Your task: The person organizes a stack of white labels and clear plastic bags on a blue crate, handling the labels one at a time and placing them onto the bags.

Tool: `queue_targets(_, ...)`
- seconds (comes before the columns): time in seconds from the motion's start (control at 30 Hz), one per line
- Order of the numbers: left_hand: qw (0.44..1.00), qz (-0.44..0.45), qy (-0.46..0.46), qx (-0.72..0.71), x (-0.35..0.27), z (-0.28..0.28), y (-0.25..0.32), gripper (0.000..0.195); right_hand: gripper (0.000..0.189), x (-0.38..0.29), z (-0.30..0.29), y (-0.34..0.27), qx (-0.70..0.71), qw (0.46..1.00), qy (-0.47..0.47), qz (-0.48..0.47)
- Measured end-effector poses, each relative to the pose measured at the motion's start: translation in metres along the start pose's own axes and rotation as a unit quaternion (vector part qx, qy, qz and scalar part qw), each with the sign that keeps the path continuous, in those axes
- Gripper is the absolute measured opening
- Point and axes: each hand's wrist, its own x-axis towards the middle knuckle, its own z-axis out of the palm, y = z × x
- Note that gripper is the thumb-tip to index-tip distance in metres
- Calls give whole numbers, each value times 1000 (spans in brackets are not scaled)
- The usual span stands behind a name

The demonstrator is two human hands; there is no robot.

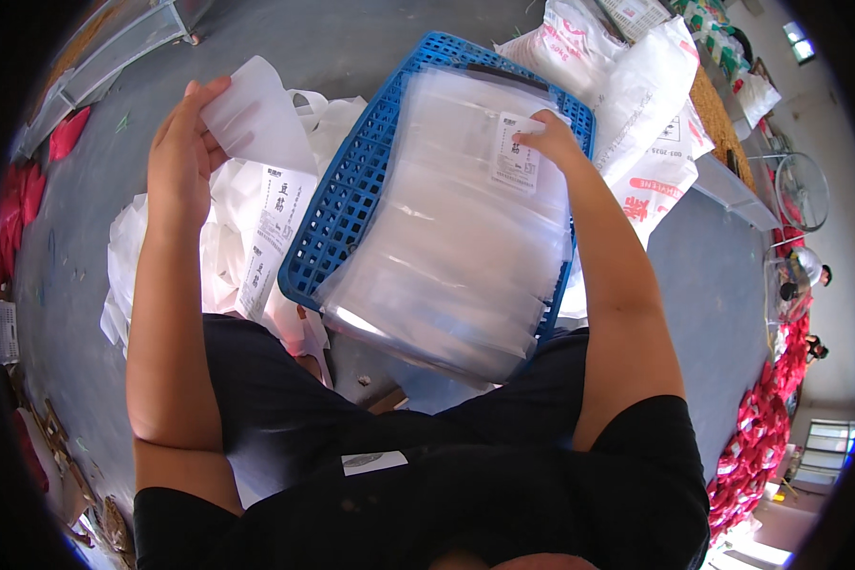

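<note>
In the head view, my left hand (pixel 185 142) holds a translucent piece of label backing paper (pixel 256 110) up at the left. A strip of printed white labels (pixel 274 214) hangs just below this paper and runs down toward my knee. My right hand (pixel 559 142) has its thumb and fingers on the upper right corner of a white printed label (pixel 514 164). That label lies against the top of a stack of clear plastic bags (pixel 449 235); whether it is stuck down cannot be told. The bags rest in a blue perforated plastic basket (pixel 335 206) before me.
White plastic bags (pixel 125 263) lie on the grey floor (pixel 78 235) at left. Large printed white sacks (pixel 648 92) stand beyond the basket at right. A metal-framed table (pixel 128 46) is at upper left. Red packages (pixel 755 427) are heaped along the right wall, near other people.
</note>
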Motion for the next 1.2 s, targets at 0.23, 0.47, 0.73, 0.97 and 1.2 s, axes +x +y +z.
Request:
queue_targets(0.23,1000,9,0,18,-1,3,-3,47,75,-18,6,-41,-301,952,32,51)
queue_targets(0.47,999,22,-13,21,-1,2,-4,48,82,-19,77,-22,-257,962,88,-36)
queue_targets(0.73,999,21,-49,6,3,-2,-5,45,62,-12,70,-13,36,994,90,-41)
queue_targets(0.97,997,32,-66,15,-2,-11,-5,45,29,-78,13,-47,176,945,-104,-253)
queue_targets(1.2,984,98,-102,112,-7,-2,-6,36,24,-137,28,-58,-28,875,-288,-387)
